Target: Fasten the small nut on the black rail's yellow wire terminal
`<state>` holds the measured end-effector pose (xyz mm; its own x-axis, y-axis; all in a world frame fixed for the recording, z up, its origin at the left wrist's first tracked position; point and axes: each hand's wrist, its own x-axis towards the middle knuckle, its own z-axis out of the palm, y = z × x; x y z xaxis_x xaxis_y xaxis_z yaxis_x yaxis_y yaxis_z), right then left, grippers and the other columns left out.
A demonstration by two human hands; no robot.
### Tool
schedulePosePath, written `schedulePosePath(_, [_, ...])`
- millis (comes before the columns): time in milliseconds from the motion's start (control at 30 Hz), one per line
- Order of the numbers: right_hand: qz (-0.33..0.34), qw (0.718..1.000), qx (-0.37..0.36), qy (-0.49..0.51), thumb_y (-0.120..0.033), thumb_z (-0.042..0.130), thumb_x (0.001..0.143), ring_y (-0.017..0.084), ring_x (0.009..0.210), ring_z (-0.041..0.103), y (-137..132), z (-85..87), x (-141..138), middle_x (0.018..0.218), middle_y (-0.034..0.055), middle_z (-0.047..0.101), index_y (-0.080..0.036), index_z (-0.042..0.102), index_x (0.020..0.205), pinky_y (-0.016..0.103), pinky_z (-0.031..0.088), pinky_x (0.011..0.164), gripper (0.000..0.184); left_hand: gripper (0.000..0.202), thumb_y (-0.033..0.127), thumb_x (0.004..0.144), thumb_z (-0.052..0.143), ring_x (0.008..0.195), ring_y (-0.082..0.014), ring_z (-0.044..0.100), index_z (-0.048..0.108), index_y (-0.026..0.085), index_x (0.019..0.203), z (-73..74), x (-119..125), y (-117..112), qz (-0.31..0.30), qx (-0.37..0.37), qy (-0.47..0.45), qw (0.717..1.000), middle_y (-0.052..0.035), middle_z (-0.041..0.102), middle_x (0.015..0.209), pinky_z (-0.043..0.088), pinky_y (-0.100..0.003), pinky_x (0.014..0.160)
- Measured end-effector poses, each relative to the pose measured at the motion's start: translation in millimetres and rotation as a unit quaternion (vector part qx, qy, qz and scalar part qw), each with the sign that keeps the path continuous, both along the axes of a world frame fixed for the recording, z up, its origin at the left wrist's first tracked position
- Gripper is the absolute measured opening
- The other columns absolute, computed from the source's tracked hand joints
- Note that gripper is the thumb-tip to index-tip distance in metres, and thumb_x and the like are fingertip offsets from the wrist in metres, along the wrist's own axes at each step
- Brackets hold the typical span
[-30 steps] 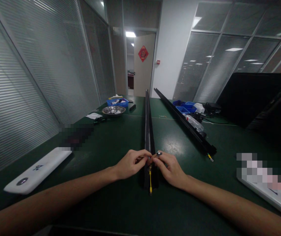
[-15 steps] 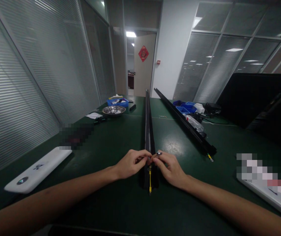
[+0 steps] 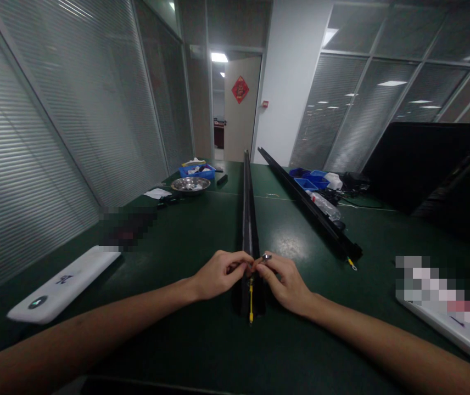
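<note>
A long black rail [image 3: 247,214] lies on the green table [image 3: 177,340], running straight away from me. Both hands meet at its near end. My left hand [image 3: 218,274] is closed in a pinch on something small at the rail that I cannot make out. My right hand [image 3: 282,280] is also pinched, and a small silvery metal part [image 3: 266,256] shows at its fingertips. A yellow wire [image 3: 251,299] hangs from the rail's end between my hands.
A second black rail [image 3: 309,206] lies diagonally to the right. A white panel [image 3: 60,285] rests at left, another white panel [image 3: 461,334] at right. A metal bowl [image 3: 190,185] and blue bins [image 3: 307,180] stand farther back. A large dark screen [image 3: 432,164] stands at right.
</note>
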<state>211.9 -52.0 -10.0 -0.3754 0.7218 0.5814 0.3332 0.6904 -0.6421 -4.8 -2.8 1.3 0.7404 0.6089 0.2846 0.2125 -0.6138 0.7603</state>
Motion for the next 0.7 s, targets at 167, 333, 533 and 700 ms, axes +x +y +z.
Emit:
schedulePosePath(167, [0.009,1.0,-0.001,-0.001,-0.027,0.046,0.109,0.018,0.078,0.063,1.3,-1.5,0.5,0.087,0.0046,0.067,-0.019,0.07,0.097,0.03,0.05,0.074,0.029,0.025,0.026,0.102,0.048,0.072,-0.0132,0.062,0.069,0.014,0.108,0.3,-0.3,-0.2,-0.005,-0.005,0.004,1.0,-0.005,0.071,0.09,0.049,-0.022,0.068])
schedulePosePath(333, [0.017,1.0,0.003,0.003,-0.029,0.045,0.109,0.019,0.08,0.063,2.3,-2.4,1.5,0.089,0.0054,0.067,-0.02,0.071,0.099,0.031,0.051,0.074,0.03,0.023,0.024,0.102,0.048,0.072,-0.0124,0.063,0.069,0.015,0.106,1.3,-0.1,-1.0,-0.005,0.0,-0.002,1.0,-0.0036,0.07,0.088,0.047,-0.021,0.067])
schedulePosePath(533, [0.0,1.0,0.004,-0.001,-0.026,0.046,0.108,0.018,0.078,0.063,1.2,-1.9,-0.3,0.088,0.005,0.067,-0.019,0.07,0.098,0.031,0.049,0.073,0.027,0.023,0.023,0.102,0.048,0.072,-0.0131,0.063,0.069,0.014,0.106,2.5,0.9,-1.8,0.004,0.009,0.0,1.0,-0.0044,0.07,0.089,0.047,-0.021,0.066])
schedulePosePath(700, [0.016,1.0,0.005,0.006,-0.024,0.046,0.108,0.018,0.08,0.064,2.3,-1.3,-0.3,0.089,0.0047,0.067,-0.02,0.071,0.097,0.03,0.051,0.075,0.027,0.023,0.022,0.102,0.048,0.069,-0.0117,0.061,0.069,0.014,0.105,2.3,0.3,-1.7,-0.002,0.002,0.001,1.0,-0.0033,0.069,0.087,0.044,-0.02,0.064])
